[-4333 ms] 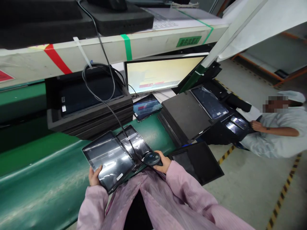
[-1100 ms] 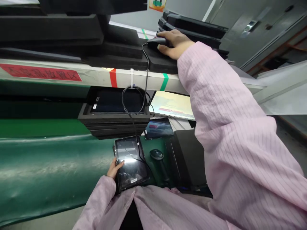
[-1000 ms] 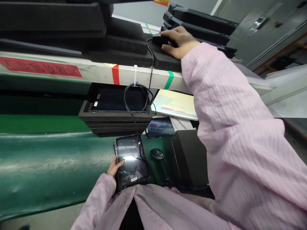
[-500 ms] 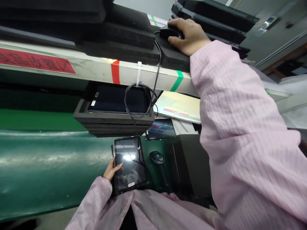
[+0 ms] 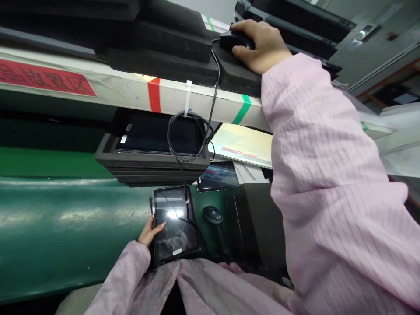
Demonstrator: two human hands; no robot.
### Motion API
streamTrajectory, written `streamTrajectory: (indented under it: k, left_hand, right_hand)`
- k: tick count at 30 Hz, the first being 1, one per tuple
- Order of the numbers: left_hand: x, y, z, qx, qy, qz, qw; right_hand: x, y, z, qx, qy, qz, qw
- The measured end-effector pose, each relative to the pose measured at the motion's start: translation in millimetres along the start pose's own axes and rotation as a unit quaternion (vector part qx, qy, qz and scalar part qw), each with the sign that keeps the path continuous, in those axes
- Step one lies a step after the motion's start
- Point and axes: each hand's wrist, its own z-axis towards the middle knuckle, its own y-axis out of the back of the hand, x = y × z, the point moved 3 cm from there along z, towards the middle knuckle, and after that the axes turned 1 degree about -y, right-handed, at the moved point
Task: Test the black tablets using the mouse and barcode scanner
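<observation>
Green sheeting covers the bench (image 5: 72,245), and a white shelf (image 5: 118,89) with red and green tape spans above it. Left hand (image 5: 149,234): pinches the left edge of a tablet (image 5: 175,229), thumb flat on the glass; the other fingers are mostly hidden. The tablet is positioned over the bench, directly in front of the person, with a white label near its lower edge. Right hand (image 5: 262,46): curved over a black mouse (image 5: 236,41), thumb along its near side; the mouse rests on a dark foam block (image 5: 241,74) on the shelf. A black cable (image 5: 215,98) descends from shelf level, forms a coil beside a white tie, and crosses the tablet. A handheld scanner (image 5: 213,215) lies just right of the tablet. Behind them are stacked foam trays (image 5: 154,166), a second tablet (image 5: 218,176) and a lit monitor (image 5: 244,142).
</observation>
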Motion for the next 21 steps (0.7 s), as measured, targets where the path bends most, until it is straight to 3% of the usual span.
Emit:
streamTrajectory:
  k: [8,21]
  left_hand:
    - [0.6,0.4,0.2,-0.010,-0.010,0.011,1.000]
    - [0.3,0.6,0.3,-0.022,-0.022,0.019,0.999]
  right_hand:
    - [-1.2,0.7,0.0,0.017,0.001,0.017,1.000]
    - [-1.7,2.6,-1.1,-0.041,-0.018,0.036,0.998]
